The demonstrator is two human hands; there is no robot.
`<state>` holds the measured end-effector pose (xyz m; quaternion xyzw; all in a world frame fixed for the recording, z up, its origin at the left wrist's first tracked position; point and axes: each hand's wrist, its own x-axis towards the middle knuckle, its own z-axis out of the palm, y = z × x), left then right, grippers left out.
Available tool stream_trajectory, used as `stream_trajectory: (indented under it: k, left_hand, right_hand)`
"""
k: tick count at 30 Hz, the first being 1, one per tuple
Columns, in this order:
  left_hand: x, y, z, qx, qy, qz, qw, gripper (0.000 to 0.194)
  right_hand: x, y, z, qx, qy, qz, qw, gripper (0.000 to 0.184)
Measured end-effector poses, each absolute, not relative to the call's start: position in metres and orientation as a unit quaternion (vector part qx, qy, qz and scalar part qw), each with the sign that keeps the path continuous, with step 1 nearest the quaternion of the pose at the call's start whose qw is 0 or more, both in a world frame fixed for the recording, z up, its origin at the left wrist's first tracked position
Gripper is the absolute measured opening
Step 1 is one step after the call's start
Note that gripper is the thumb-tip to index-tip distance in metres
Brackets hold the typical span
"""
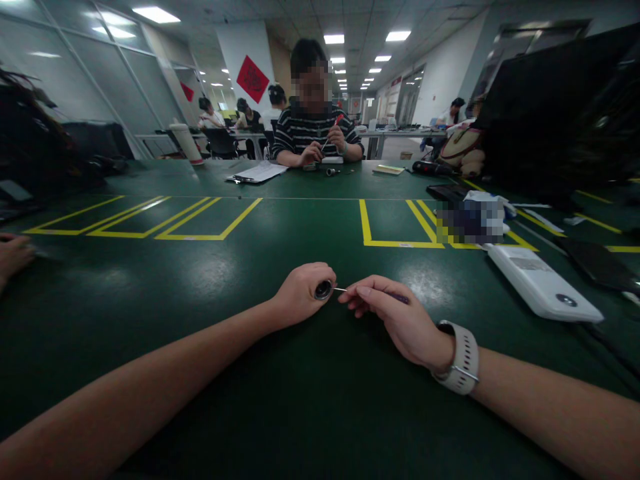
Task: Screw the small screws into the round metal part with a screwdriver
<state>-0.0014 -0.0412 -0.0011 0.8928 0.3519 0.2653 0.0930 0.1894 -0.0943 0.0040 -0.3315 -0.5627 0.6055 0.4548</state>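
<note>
My left hand is wrapped round a small dark cylinder with a shiny metal rim. Its round open end faces me, while the rest is hidden in my fingers. In my right hand, closed in a pinch, is a thin screwdriver with a dark handle. The metal shaft points left and its tip comes up to the cylinder's rim; whether it touches, I cannot tell. Both hands are low over the green table, close together. A pale watch strap is on my right wrist.
A white power bank with a cable lies at the right. Behind it are a phone and a crumpled packet. Across the table, a person handles a red-handled tool near a clipboard. Another person's hand reaches in at left.
</note>
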Motion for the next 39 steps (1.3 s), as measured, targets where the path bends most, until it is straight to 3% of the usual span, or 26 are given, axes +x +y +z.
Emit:
stream_trajectory:
  k: [4, 11, 20, 28, 39]
  left_hand:
    - [-0.0004, -0.0412, 0.0002, 0.889, 0.345, 0.279, 0.117, 0.011]
    - [0.0004, -0.041, -0.0014, 0.888, 0.371, 0.264, 0.067, 0.009]
    - [-0.0011, -0.041, -0.0011, 0.887, 0.354, 0.283, 0.088, 0.01]
    - [-0.0005, -0.037, -0.0036, 0.887, 0.342, 0.291, 0.103, 0.012]
    - [0.0003, -0.0372, -0.0016, 0.915, 0.338, 0.213, 0.057, 0.009]
  right_hand:
    - [0.1888, -0.0959, 0.0049, -0.333, -0.544, 0.618, 0.46, 0.018]
    - [0.1909, -0.0999, 0.005, -0.363, -0.663, 0.498, 0.425, 0.021]
    - [0.1903, -0.0945, 0.0047, -0.324, -0.546, 0.627, 0.451, 0.018]
    - [0.1884, -0.0961, 0.0027, -0.346, -0.611, 0.555, 0.446, 0.019]
    - [0.1909, -0.092, 0.0043, -0.331, -0.522, 0.636, 0.461, 0.018]
